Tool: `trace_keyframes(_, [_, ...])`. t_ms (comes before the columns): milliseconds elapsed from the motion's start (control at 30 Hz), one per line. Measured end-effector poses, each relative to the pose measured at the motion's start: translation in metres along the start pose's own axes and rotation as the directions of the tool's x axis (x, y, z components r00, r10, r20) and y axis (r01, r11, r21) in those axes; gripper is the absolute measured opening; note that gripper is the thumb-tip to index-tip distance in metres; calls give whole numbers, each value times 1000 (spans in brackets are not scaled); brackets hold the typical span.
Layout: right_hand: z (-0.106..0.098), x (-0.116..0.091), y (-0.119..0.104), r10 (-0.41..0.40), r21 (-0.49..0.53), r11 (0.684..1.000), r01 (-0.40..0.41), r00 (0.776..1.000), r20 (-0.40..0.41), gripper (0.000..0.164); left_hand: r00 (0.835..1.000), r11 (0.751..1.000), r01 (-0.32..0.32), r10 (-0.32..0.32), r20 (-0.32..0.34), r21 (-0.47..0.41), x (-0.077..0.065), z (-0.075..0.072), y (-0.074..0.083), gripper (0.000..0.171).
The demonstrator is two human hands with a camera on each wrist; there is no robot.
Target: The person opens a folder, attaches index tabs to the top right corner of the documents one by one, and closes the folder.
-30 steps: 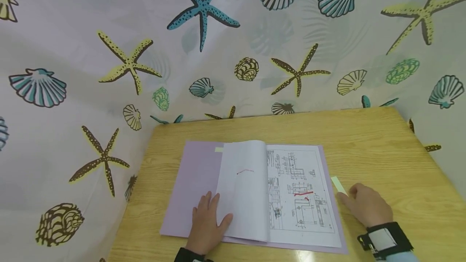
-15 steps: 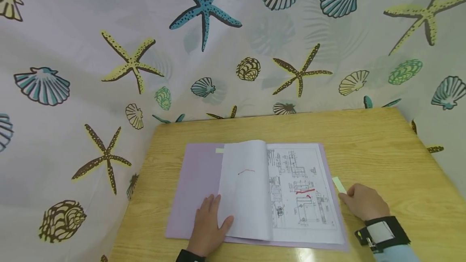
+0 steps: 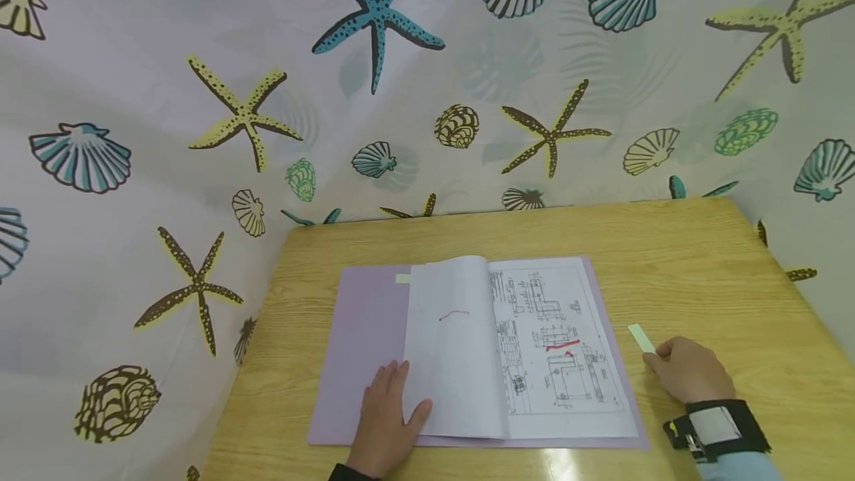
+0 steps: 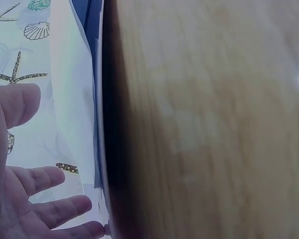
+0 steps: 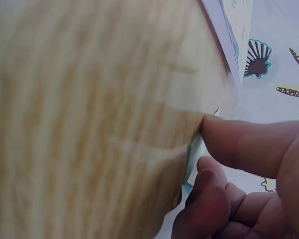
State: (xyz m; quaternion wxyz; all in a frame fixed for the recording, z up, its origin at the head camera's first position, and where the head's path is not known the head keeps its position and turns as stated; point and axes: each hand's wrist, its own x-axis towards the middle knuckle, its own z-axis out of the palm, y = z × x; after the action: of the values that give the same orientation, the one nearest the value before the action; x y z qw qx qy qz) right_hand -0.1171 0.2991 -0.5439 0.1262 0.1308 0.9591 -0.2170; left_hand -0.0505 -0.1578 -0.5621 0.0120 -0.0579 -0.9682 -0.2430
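Note:
A purple folder [image 3: 364, 332] lies spread on the table with white sheets inside. Its turned page [image 3: 444, 370] carries a thin red line. The right sheet [image 3: 561, 421] shows a technical drawing with red marks. My left hand [image 3: 384, 421] rests with straight, spread fingers over the folder's left cover and the turned page's edge. To the right of the folder, my right hand [image 3: 691, 371] pinches a pale green sticky strip [image 3: 641, 338] between thumb and fingers. In the right wrist view the thumb [image 5: 249, 144] partly hides that strip. A similar pale tab [image 3: 402, 278] sticks out near the folder's top left.
The wooden table [image 3: 688, 258] extends behind and to the right of the folder. A white cloth [image 3: 414, 191] with starfish and shell prints hangs along the back and the sides. Each wrist wears a black band; the right wristband [image 3: 718, 429] is plainly visible.
My right hand, still pinching the sticky strip, has moved a little to the right, away from the folder. The folder has turned slightly. My left hand stays on the page edge.

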Motion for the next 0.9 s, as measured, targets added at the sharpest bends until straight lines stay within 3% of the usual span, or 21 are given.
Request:
trace_keyframes(200, [-1, -1, -4, -13, 28, 1000, 13, 1000, -9, 39, 995, 999, -32, 32, -95, 7, -2, -4, 4, 65])
trace_keyframes(333, [1, -4, -7, -39, 28, 999, 40, 998, -54, 40, 975, 996, -83, 84, -208, 15, 0, -9, 7, 58])
trace_keyframes(433, [1, -3, -9, -7, 22, 1000, 9, 998, -63, 43, 961, 994, -109, 108, -256, 9, 2, -14, 10, 54])
trace_keyframes(600, [1, -2, -12, 35, 21, 999, -34, 998, -45, 42, 957, 993, -118, 113, -267, -2, 3, -19, 14, 54])
trace_keyframes(900, [1, -5, -11, -10, 44, 999, 11, 999, -33, 34, 960, 994, -109, 101, -260, -15, 2, -17, 14, 53])
